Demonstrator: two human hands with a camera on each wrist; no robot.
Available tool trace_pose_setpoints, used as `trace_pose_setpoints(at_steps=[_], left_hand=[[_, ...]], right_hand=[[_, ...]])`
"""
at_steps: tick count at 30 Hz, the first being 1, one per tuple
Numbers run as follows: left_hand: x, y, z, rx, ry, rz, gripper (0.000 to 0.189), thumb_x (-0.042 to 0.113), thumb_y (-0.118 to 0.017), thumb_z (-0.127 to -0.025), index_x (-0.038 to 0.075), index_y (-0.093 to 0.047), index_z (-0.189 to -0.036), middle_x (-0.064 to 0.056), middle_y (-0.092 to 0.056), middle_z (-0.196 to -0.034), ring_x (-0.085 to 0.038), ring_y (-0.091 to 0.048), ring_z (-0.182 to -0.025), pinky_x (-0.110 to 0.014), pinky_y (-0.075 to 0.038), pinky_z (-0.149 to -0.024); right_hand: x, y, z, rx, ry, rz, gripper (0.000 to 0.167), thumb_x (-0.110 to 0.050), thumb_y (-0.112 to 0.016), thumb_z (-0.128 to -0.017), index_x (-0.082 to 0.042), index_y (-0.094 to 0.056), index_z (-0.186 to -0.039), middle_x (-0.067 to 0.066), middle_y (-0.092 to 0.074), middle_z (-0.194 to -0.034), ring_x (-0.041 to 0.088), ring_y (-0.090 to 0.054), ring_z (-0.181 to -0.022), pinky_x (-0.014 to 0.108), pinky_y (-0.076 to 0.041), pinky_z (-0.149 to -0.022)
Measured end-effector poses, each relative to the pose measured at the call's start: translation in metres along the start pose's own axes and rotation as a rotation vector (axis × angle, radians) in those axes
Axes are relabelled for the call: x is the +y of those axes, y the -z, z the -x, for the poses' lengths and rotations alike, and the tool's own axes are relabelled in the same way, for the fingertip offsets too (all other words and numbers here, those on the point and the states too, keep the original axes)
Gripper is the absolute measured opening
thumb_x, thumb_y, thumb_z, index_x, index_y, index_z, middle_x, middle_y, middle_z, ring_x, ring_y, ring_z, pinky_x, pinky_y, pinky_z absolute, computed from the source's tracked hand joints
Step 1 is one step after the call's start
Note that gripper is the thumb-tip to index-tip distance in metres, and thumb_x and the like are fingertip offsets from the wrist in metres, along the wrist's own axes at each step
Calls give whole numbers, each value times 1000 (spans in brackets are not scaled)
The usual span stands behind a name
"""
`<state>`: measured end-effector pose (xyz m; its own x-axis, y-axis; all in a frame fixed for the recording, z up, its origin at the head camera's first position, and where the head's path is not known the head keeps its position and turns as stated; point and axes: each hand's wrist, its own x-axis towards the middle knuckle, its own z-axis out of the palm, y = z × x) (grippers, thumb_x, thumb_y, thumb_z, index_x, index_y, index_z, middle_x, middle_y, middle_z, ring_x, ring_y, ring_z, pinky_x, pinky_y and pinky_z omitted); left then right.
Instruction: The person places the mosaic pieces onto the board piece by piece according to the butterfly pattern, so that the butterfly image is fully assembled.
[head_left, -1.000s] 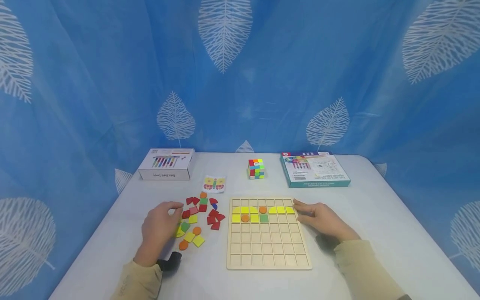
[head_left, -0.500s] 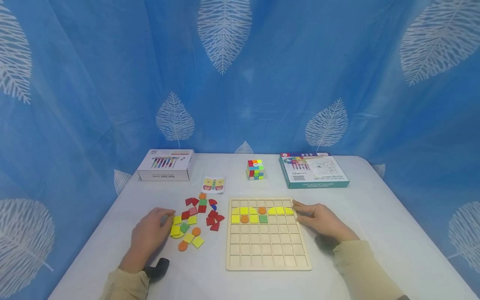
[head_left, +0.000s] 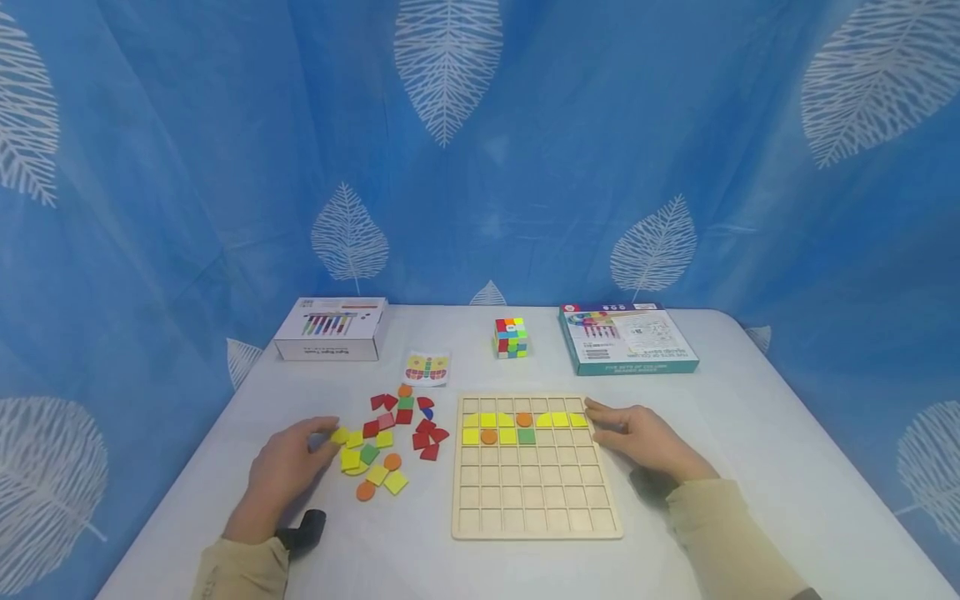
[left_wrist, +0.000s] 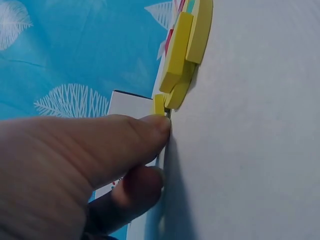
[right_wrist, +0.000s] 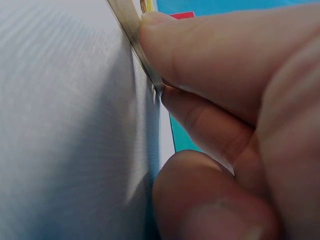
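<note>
In the head view, my left hand [head_left: 288,467] is left of the loose pieces, with a small yellow tile [head_left: 340,436] pinched between thumb and forefinger. The left wrist view shows this yellow tile [left_wrist: 159,104] edge-on at the thumb tip; its exact shape is hard to make out. My right hand [head_left: 645,437] rests its fingertips against the right edge of a wooden grid board [head_left: 536,525]. Yellow tiles, orange discs and one green square [head_left: 527,436] fill parts of the board's second and third rows. Close up, the right thumb [right_wrist: 165,42] touches the board's rim.
Several red, yellow, green and orange pieces [head_left: 396,482] lie between left hand and board. Behind them is a pattern card [head_left: 426,368]. A white box [head_left: 330,329], a puzzle cube [head_left: 512,338] and a teal-edged box [head_left: 628,340] stand along the back.
My left hand has drawn back leftward from the loose pieces, and the yellow tile at its fingertips now shows apart from the stacked yellow ones. The right hand stays at the board's edge.
</note>
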<state>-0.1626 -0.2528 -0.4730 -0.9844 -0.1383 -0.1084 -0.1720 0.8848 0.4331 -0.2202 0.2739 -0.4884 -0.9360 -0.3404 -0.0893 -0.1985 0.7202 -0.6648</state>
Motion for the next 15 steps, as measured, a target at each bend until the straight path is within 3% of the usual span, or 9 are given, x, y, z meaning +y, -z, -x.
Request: trace_pose_setpoints(at_steps=[5,9,12,15], left_hand=[[2,3,1,30,-8,10,47,27,-75,-94,8,-65,-136,-21,-61,-140,-45,-54,-130,-64,-46,-103],[8,0,5,101,-16,69,44,29,-76,-93,11,-68,-132,-19,-63,-138,-41,-60,-121,-60,-51,-98],[17,-7,9,145,-48,149,40,29,-77,-92,15,-71,-129,-13,-66,-133,-30,-63,-100,-45,-58,-84],[33,-16,15,152,-101,254,37,25,-79,-90,18,-73,-127,-7,-69,-125,-21,-58,-83,-28,-54,-68]], right_hand=[[0,0,0,2,-3,-2,48,-29,-71,-97,-18,-62,-142,-4,-47,-157,36,-35,-149,59,-31,-118],[1,0,0,0,-5,-4,48,-31,-71,-97,-18,-62,-142,-4,-47,-157,36,-35,-149,59,-31,-118],[1,-1,-1,0,-8,-4,48,-31,-71,-96,-19,-62,-142,-4,-47,-157,35,-35,-149,59,-31,-118],[0,-1,-1,-1,-21,-10,48,-30,-72,-96,-19,-63,-142,-5,-47,-157,35,-35,-150,59,-31,-118]])
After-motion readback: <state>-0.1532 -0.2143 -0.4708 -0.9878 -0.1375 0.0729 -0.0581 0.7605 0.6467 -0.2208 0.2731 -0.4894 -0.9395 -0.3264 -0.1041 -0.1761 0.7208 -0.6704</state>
